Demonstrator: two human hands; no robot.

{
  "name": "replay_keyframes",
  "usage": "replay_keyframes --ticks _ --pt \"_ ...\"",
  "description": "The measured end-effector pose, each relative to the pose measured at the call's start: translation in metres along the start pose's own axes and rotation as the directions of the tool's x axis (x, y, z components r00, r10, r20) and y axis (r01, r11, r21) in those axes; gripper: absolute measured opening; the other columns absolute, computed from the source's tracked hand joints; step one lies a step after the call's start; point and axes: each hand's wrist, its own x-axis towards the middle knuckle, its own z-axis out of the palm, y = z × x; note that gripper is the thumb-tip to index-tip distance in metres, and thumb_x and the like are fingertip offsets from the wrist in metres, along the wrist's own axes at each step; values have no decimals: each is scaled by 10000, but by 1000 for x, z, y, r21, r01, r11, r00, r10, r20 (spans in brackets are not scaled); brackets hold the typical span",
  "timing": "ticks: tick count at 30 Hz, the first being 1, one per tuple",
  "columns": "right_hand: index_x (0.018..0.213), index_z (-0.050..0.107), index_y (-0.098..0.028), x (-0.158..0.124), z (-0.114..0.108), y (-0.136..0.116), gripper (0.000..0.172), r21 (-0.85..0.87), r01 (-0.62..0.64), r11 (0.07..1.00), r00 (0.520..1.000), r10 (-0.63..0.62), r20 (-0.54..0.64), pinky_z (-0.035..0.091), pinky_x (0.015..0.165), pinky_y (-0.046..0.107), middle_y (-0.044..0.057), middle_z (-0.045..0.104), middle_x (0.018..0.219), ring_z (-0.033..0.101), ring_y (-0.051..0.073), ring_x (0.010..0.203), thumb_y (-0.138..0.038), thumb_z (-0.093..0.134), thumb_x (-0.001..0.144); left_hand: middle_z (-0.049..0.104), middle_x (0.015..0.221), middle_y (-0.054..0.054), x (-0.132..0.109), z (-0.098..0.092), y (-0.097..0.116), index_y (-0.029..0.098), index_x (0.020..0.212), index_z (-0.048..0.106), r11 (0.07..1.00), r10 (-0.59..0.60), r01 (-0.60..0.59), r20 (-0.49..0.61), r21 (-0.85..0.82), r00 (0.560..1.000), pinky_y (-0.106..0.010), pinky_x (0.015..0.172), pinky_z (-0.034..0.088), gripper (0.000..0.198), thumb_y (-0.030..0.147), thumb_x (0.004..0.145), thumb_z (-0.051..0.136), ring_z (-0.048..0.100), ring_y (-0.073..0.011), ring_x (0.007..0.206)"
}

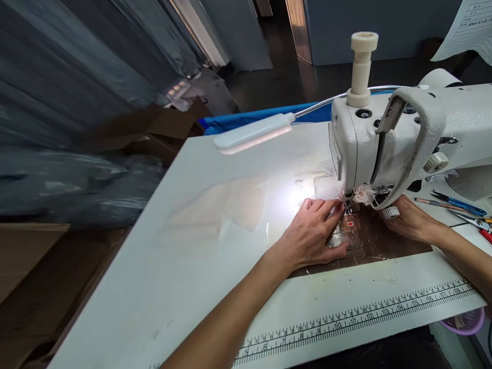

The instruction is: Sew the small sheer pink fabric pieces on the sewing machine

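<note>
My left hand (pixel 313 230) lies on the sewing machine's bed just left of the presser foot (pixel 348 207). Its fingers are stretched out, with the thumb apart. Their tips touch a sheer white fabric (pixel 327 191), whose far part is lost in the lamp's glare. On the other side of the foot, my right hand (pixel 409 220) reaches under the white sewing machine head (pixel 384 138); the machine hides its fingertips. A pale ruffled fabric piece (pixel 363 193) sits at the front of the head, above the foot. Beneath both hands is a brown plate (pixel 384 246).
A lamp (pixel 253 134) on a bendy neck lights the white table (pixel 184 205). Blue-handled tweezers (pixel 461 203) and scissors (pixel 474 221) lie to the right. A printed ruler (pixel 346 323) follows the front edge. Cardboard boxes (pixel 169 125) stand at left; a purple basket (pixel 471 325) is below right.
</note>
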Motion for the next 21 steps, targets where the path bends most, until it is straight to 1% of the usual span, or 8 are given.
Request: replay_keyframes --ticks 1,3,6,9,13,18,19,21 --pt "733 523 -215 1 2 1 347 16 15 1000 999 -14 -35 506 608 333 62 621 732 579 194 628 -338 302 970 606 1047 -121 0 0 0 102 1180 626 1000 -4 4 4 0 1000 -416 818 429 535 510 846 534 522 -256 903" --pt "766 550 -209 -1 5 0 329 67 45 997 997 -41 -58 529 676 339 79 652 852 622 204 727 -344 333 972 605 1054 -126 0 1 0 101 1191 618 1000 -9 9 9 -4 1000 -422 823 425 534 506 856 525 522 -265 925" --pt "935 625 -203 -9 6 -4 249 129 40 991 998 -34 -45 553 755 344 88 664 1047 658 225 883 -363 436 962 595 1087 -138 -1 2 0 108 1217 595 1000 -18 18 -2 -19 1000 -443 846 421 531 503 871 515 522 -279 968" --pt "1014 639 -206 -15 6 -8 207 128 15 992 998 -6 -68 563 769 351 81 659 1088 663 236 920 -320 486 933 584 1114 -135 -1 4 -2 134 1230 567 998 -40 38 -30 -48 999 -464 876 422 506 507 895 501 525 -282 1002" --pt "994 654 -210 -15 10 -7 197 75 -2 997 997 8 -80 568 749 347 78 656 1093 665 230 890 -260 480 916 579 1116 -126 0 8 -1 165 1230 523 991 -98 88 -100 -103 990 -458 878 440 418 463 940 486 533 -278 1031" --pt "976 683 -192 -17 17 3 236 -81 71 994 994 -77 -72 577 782 397 123 622 1163 664 256 920 -244 461 918 577 1122 -143 -1 13 3 169 1188 506 981 -181 157 -253 -112 950 -473 889 444 298 371 974 460 528 -295 1088" --pt "987 685 -188 -18 18 5 240 -104 79 991 994 -86 -64 579 790 403 128 615 1176 661 259 932 -246 462 921 578 1121 -150 1 12 1 163 1169 516 981 -188 165 -274 -104 943 -485 900 439 277 346 970 456 524 -303 1102" --pt "1013 684 -185 -19 21 8 240 -130 81 988 995 -89 -55 578 809 405 129 606 1200 655 258 948 -253 471 926 586 1104 -155 7 11 -9 158 1113 549 976 -211 190 -276 -102 937 -510 927 425 244 318 949 462 522 -316 1123"
